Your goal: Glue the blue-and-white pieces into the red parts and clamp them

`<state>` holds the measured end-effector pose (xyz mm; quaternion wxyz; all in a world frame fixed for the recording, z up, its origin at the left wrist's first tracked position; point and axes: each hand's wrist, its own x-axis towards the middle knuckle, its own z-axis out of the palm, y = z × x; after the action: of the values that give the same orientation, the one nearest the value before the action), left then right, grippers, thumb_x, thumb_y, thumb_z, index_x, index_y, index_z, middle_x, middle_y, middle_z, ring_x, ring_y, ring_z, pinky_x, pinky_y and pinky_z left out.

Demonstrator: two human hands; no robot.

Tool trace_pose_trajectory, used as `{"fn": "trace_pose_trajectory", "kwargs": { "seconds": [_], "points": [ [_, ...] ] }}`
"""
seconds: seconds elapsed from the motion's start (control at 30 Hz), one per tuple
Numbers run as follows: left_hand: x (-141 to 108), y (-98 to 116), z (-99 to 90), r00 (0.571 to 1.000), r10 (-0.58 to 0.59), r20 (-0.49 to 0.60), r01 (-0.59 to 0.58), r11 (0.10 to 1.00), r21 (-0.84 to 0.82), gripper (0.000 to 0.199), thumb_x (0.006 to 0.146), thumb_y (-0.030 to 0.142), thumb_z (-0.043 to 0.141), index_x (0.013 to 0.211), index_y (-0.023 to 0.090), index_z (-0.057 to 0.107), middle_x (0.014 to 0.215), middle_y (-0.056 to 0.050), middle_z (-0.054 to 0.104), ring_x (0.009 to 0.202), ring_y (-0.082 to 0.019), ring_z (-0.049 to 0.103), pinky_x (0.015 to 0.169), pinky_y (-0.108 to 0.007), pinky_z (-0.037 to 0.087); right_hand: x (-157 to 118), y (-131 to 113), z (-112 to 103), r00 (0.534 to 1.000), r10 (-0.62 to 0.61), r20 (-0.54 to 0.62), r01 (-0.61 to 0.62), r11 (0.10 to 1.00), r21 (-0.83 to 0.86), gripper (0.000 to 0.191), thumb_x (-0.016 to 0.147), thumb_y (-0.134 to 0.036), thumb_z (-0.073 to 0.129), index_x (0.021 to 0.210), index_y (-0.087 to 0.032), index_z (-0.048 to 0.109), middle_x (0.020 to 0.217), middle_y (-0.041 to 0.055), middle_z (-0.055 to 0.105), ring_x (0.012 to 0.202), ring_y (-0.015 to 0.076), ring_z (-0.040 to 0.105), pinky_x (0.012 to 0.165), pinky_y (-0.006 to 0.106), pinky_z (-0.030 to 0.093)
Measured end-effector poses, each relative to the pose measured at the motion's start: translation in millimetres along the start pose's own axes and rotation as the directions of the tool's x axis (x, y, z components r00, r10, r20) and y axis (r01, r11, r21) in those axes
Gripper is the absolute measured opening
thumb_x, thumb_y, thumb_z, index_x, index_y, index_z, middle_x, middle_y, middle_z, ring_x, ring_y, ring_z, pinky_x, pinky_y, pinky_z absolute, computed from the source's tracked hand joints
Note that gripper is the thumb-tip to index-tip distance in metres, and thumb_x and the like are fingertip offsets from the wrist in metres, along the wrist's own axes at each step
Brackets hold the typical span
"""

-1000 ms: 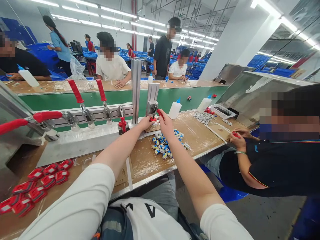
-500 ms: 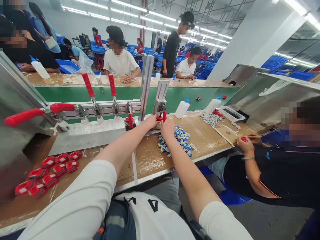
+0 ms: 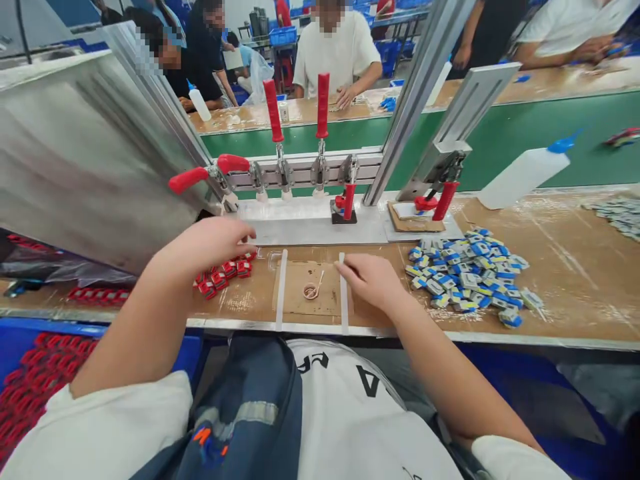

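My left hand (image 3: 213,248) hangs over a small group of red plastic parts (image 3: 220,279), fingers bent downward and apart; its fingertips are just above or touching the nearest ones. My right hand (image 3: 373,283) is low over the bench beside a white strip (image 3: 344,300), index finger stretched left, and I see nothing in it. Between the hands a small round dish (image 3: 310,291) with a thin stick sits on a cardboard patch. Behind it, one toggle clamp (image 3: 350,200) presses on a red piece over a black block. The right-hand clamp (image 3: 444,200) is down over another red piece.
A pile of blue, white and yellow small parts (image 3: 465,270) lies on the right. A white bottle with blue tip (image 3: 523,177) stands behind it. Metal uprights (image 3: 417,93) and raised red clamp handles (image 3: 323,107) rise ahead. A blue crate (image 3: 193,353) of red parts stands lower left.
Both hands have left the right-hand clamp. My left hand has gone left to the red parts, and my right hand has come back nearer to me. The view has turned left.
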<state>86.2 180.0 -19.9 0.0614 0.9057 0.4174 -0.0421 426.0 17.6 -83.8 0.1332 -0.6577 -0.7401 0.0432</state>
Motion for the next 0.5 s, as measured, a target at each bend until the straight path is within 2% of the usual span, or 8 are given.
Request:
{"fn": "trace_pose_trajectory", "kwargs": {
  "seconds": [0.07,0.1,0.17,0.23,0.33,0.5],
  "points": [
    [-11.6,-2.3,31.1,0.991,-0.111,0.075,0.104,0.990,0.092,0.025,0.093,0.050,0.070,0.103,0.028,0.074,0.101,-0.005,0.076,0.098,-0.032,0.073,0.084,-0.038,0.054,3.7,-20.2,13.0,0.986,-0.014,0.164,0.016,1.000,-0.013,0.051,0.107,-0.056,0.047,0.073,-0.023,0.065,0.075,0.0072,0.072,0.072,0.0227,0.064,0.062,0.034,0.029],
    [-14.8,0.3,49.1,0.986,-0.150,0.077,0.140,0.983,0.123,0.023,0.092,0.048,0.071,0.104,0.028,0.073,0.105,-0.007,0.076,0.097,-0.032,0.073,0.081,-0.038,0.054,6.2,-26.0,17.9,0.976,-0.031,0.215,0.036,0.999,-0.020,0.050,0.106,-0.056,0.049,0.073,-0.023,0.066,0.076,0.0072,0.073,0.073,0.0226,0.064,0.062,0.033,0.027],
    [-20.3,7.8,82.0,0.982,-0.189,0.023,0.184,0.972,0.146,0.025,0.091,0.043,0.074,0.112,0.029,0.070,0.115,-0.010,0.074,0.098,-0.034,0.072,0.077,-0.039,0.055,10.6,-31.8,24.3,0.957,-0.080,0.280,0.093,0.995,-0.032,0.049,0.105,-0.056,0.052,0.075,-0.022,0.069,0.078,0.0077,0.075,0.074,0.0223,0.065,0.063,0.033,0.025],
    [-25.6,13.6,104.2,0.979,-0.197,-0.060,0.203,0.971,0.127,0.034,0.091,0.037,0.073,0.123,0.028,0.067,0.123,-0.014,0.070,0.101,-0.035,0.072,0.077,-0.041,0.057,13.6,-33.9,27.7,0.943,-0.125,0.309,0.146,0.988,-0.047,0.047,0.105,-0.053,0.053,0.075,-0.021,0.069,0.078,0.0081,0.075,0.073,0.0215,0.063,0.063,0.033,0.023],
    [-29.9,13.8,117.0,0.971,-0.199,-0.134,0.210,0.975,0.071,0.031,0.094,0.033,0.070,0.124,0.023,0.066,0.122,-0.017,0.068,0.111,-0.039,0.069,0.086,-0.046,0.058,15.9,-36.6,30.6,0.932,-0.194,0.307,0.212,0.977,-0.029,0.041,0.106,-0.041,0.051,0.075,-0.020,0.066,0.078,0.0077,0.074,0.073,0.0199,0.061,0.063,0.033,0.023],
    [-32.8,7.6,113.9,0.966,-0.209,-0.149,0.197,0.976,-0.092,0.022,0.092,0.033,0.072,0.106,0.016,0.072,0.117,-0.020,0.068,0.118,-0.043,0.066,0.098,-0.053,0.056,18.0,-39.2,28.2,0.917,-0.305,0.257,0.265,0.947,0.179,0.040,0.104,-0.032,0.048,0.066,-0.020,0.048,0.067,0.0031,0.061,0.066,0.0153,0.049,0.064,0.031,0.025]
  ]
}}
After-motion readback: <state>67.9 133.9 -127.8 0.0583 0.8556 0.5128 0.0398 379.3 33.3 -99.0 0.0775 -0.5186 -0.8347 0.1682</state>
